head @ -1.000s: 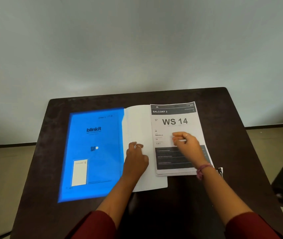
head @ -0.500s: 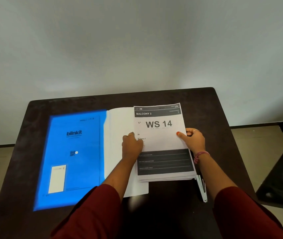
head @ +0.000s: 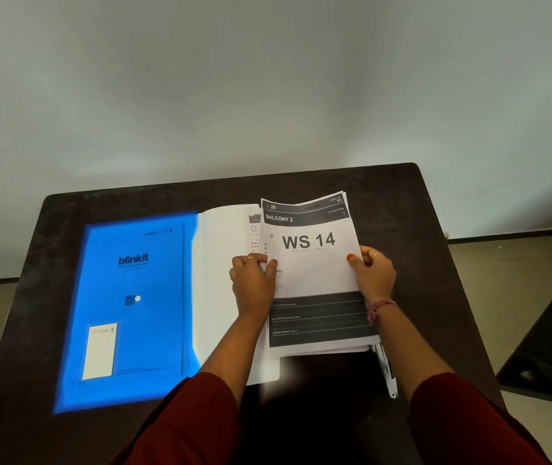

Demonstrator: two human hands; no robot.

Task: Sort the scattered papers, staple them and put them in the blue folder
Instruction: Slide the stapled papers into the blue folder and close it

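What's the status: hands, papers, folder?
Left hand and right hand grip paper stack by its sides. Blue folder lies open alongside. Stapler beside stack; nothing blocking.

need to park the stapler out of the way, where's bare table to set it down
Bare table lies right of the paper stack, out to the right edge, and in a strip along the far edge behind the blue folder. The middle is crowded: the open folder, the stack gripped by the left hand and right hand, and the stapler at the stack's near right corner.
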